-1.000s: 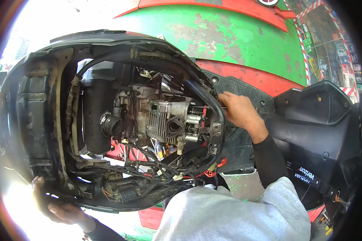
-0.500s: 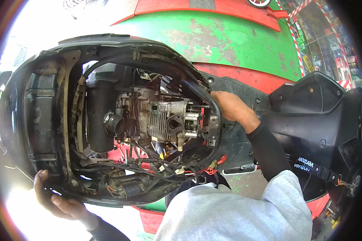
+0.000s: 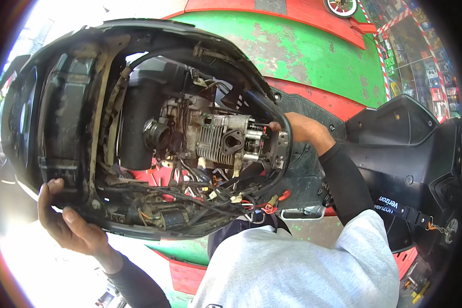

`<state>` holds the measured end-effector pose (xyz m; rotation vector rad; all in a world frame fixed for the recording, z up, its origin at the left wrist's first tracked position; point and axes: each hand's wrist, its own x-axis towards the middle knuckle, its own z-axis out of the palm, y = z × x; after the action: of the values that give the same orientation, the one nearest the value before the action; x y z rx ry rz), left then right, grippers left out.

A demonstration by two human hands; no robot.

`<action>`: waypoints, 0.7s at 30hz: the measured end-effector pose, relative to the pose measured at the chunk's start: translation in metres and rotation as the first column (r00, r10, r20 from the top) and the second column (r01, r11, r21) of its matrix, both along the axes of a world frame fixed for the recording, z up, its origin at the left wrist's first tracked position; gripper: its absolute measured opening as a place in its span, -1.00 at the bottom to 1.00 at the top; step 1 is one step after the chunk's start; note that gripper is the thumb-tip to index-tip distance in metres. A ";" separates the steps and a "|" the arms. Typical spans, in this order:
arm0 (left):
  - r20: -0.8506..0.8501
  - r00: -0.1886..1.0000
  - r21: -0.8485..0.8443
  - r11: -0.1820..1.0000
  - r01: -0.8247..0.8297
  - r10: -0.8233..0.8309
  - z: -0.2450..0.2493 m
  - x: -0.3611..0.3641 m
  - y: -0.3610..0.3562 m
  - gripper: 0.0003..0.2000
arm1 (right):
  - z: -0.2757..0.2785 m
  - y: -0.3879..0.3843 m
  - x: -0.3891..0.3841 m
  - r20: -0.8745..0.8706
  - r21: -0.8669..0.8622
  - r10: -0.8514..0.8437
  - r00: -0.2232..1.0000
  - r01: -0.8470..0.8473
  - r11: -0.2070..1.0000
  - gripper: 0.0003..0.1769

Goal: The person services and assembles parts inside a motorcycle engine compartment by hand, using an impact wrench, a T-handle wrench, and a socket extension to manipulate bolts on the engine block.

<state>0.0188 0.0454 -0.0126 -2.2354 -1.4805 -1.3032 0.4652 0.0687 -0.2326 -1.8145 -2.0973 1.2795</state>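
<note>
A scooter with its seat area uncovered lies across my view. My right hand (image 3: 308, 128) is wrapped around the black frame tube (image 3: 287, 154) at the front of the engine opening, its thumb over the inner side. Inside the opening sits the bare engine (image 3: 215, 138), its finned cylinder and an uncovered port showing. My left hand (image 3: 74, 228) holds the lower rear corner of the black rear body (image 3: 69, 126), with fingertips hooked over the rim and the thumb against the side. Part of its grip is hidden behind the rim.
Loose wires and connectors (image 3: 236, 197) run along the opening's near side. A black airbox-like cylinder (image 3: 138, 126) lies behind the engine. To the right are the floorboard (image 3: 313, 108) and front panel with a Verizon strap (image 3: 405, 215). Beyond stands a green and red platform (image 3: 292, 51).
The scooter's rear body and engine have shifted up and to the right in view, away from me. Both hands keep their places on it, the left rising with the rear rim.
</note>
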 end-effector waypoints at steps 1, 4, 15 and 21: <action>0.012 1.000 -0.005 1.000 -0.008 0.008 0.000 0.003 -0.001 -0.57 | -0.006 0.001 0.003 -0.014 -0.033 0.028 1.000 -0.029 0.999 -0.76; 0.026 1.000 -0.011 1.000 0.015 -0.015 0.001 -0.001 -0.001 -0.60 | -0.008 -0.001 0.001 0.004 -0.021 0.086 0.996 -0.086 0.996 -0.74; 0.125 0.991 -0.013 0.999 0.043 -0.041 0.004 0.005 -0.006 -0.59 | 0.000 -0.023 0.000 0.084 0.311 -0.147 0.986 0.115 0.943 -0.59; 0.141 0.989 -0.002 0.999 0.042 -0.041 0.003 0.006 -0.007 -0.64 | -0.013 -0.077 0.029 -0.474 0.126 -0.783 0.403 0.911 0.393 -0.57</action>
<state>0.0249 0.0384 -0.0098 -2.2303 -1.4913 -1.5002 0.4940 -0.0078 -0.2455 -1.8538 -0.7876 0.7155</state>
